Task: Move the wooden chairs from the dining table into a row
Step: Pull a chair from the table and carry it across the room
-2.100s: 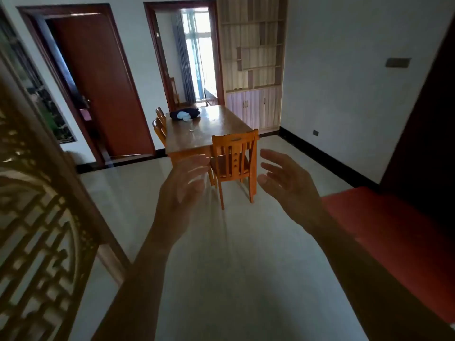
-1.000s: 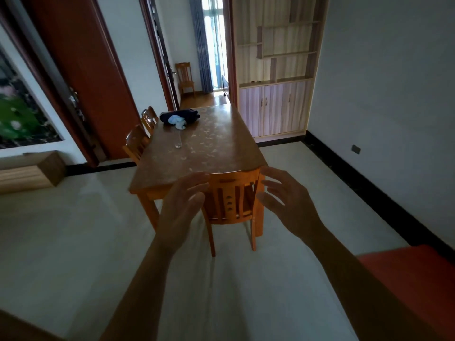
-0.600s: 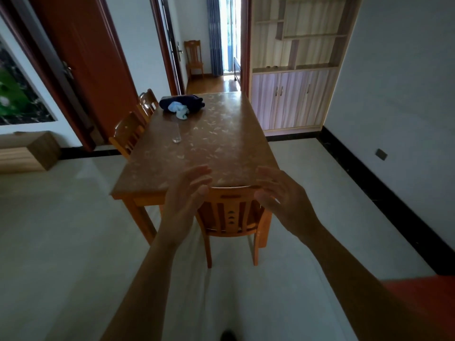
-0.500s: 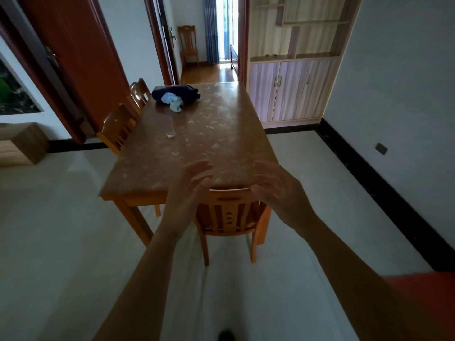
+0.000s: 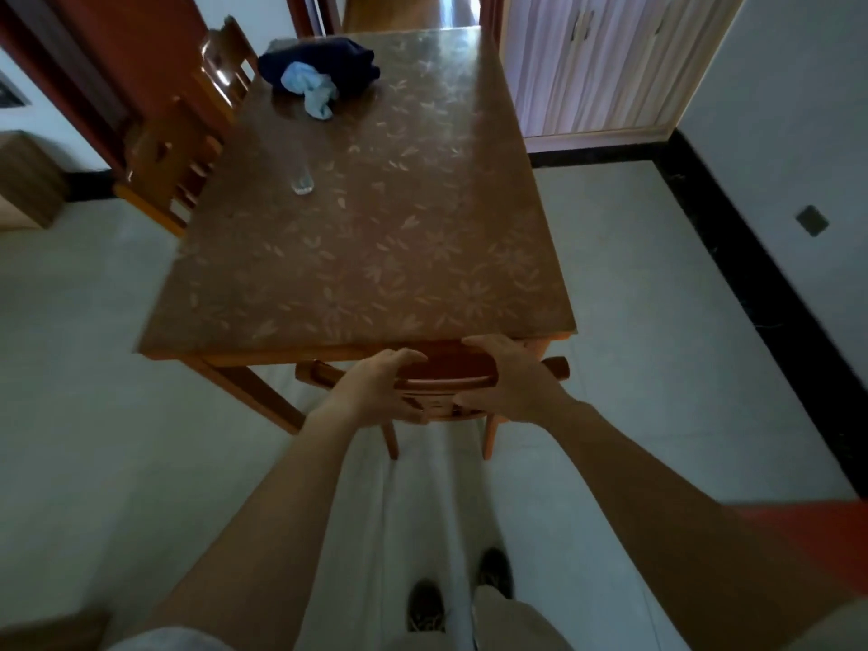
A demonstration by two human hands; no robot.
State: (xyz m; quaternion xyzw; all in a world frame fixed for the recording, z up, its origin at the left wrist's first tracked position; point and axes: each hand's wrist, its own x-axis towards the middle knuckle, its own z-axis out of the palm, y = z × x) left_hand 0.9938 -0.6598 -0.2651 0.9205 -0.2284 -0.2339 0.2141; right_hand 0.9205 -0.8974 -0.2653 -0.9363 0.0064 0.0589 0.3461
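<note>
A wooden chair [image 5: 446, 375] stands tucked under the near end of the brown dining table [image 5: 366, 256]; only its top rail and two back legs show. My left hand [image 5: 380, 387] grips the left part of the top rail and my right hand [image 5: 509, 378] grips the right part. Two more wooden chairs stand along the table's left side, the nearer one [image 5: 164, 162] and the farther one [image 5: 225, 58].
On the table sit a clear glass [image 5: 300, 178] and a dark blue cloth bundle [image 5: 324, 72] with a pale blue rag. A light wood cabinet [image 5: 601, 63] stands at the far right. A red surface [image 5: 817, 533] lies at my right. My feet [image 5: 462, 594] are right behind the chair.
I have stepped up to the table's near end. Both hands, open and reaching before, have come down and closed on the chair's top rail.
</note>
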